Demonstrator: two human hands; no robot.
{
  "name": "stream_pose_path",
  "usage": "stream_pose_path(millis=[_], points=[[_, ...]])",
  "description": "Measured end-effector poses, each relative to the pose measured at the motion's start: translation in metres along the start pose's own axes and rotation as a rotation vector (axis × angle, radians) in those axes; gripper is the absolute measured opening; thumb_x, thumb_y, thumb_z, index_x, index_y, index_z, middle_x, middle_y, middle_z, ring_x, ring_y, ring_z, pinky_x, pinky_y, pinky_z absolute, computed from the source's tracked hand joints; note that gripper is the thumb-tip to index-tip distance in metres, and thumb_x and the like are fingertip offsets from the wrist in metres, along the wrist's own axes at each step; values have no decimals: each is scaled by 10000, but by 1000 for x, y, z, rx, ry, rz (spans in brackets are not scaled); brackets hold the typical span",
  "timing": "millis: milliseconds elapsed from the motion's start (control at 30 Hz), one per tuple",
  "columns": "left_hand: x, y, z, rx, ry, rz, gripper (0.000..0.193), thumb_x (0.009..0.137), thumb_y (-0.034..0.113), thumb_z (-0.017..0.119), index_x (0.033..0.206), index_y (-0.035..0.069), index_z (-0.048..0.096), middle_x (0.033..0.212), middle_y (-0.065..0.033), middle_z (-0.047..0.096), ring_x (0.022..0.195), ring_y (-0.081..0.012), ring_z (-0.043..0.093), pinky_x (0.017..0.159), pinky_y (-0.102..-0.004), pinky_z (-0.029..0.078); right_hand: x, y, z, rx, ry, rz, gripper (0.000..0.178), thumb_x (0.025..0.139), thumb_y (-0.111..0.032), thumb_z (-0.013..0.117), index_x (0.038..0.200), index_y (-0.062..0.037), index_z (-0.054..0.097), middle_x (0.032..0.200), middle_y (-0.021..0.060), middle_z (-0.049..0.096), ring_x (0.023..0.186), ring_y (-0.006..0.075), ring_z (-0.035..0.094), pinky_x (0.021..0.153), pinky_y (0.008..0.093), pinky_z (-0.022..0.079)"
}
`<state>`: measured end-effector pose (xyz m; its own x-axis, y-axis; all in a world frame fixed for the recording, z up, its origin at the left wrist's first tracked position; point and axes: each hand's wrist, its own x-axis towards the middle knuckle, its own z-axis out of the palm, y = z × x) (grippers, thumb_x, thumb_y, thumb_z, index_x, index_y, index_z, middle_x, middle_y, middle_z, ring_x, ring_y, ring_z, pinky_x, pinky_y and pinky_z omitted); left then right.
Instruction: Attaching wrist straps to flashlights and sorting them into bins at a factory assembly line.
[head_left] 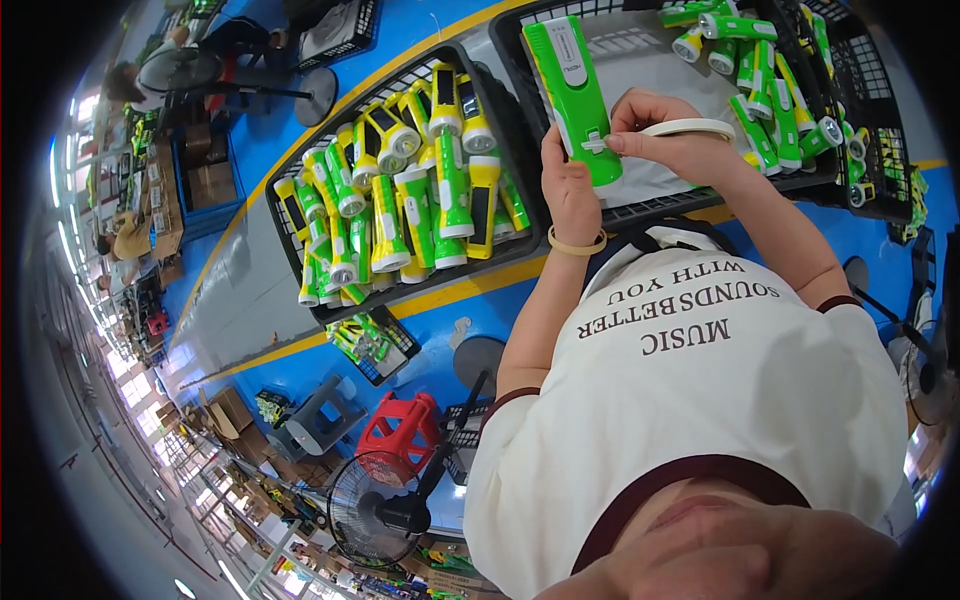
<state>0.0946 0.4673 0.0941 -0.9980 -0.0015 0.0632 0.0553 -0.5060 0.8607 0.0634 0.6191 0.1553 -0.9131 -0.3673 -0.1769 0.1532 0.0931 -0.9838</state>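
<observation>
While I hold the work unit in the head view, the left grip (573,203) is curled closed around the lower left side of a green casing (581,97). The casing is positioned above the near rim of the right crate (652,208), tilted so that its far end leans left. Its face carries a printed white panel (570,52) toward the far end.

At the near end of the face is a small white cross-shaped piece (595,142). I have the right grip (667,147) drawn nearly together, with the thumb tip at this piece; I cannot tell whether it pinches the piece or only presses it. A white ring (690,127) lies against the right grip; its lower part is hidden. A tan band (577,246) encircles the left wrist.

Left of the casing, the left crate (430,284) contains a heap of green, yellow and white flashlights (387,228), lying at mixed angles. Inside the right crate, more flashlights (784,132) are gathered toward the right side, beside a pale liner (650,65).

Beyond the left crate, nearer the wearer, I observe a red stool (398,432) just beside a black fan (400,512).
</observation>
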Motion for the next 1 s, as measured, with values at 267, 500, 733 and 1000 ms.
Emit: stream_pose_path(millis=[267,500,733,1000], points=[[4,24,-19,105,5,-35,393,911,267,470,1190,-6,422,1000,-47,554,929,-104,494,809,-237,392,19,-15,26,-492,151,-25,277,752,-253,673,677,-45,507,680,18,494,628,89,451,535,246,360],[15,30,-39,-235,-133,-355,415,942,355,336,1154,13,434,1027,-42,540,927,-120,514,812,-265,418,31,-12,26,-315,31,-49,265,746,-225,684,716,-65,475,675,-17,451,594,62,398,521,220,324],[23,41,-30,-117,-174,-475,341,777,85,596,1072,5,446,913,-103,574,802,-205,592,756,-304,478,30,3,18,90,-142,119,208,817,-233,596,754,-55,508,714,-17,488,638,64,427,571,218,351],[16,10,-16,-112,105,-421,286,787,160,537,1023,13,469,826,-111,564,688,-219,577,640,-359,491,34,32,3,-251,-54,-11,217,821,-230,590,737,-39,530,690,-19,498,646,66,434,566,227,362]])
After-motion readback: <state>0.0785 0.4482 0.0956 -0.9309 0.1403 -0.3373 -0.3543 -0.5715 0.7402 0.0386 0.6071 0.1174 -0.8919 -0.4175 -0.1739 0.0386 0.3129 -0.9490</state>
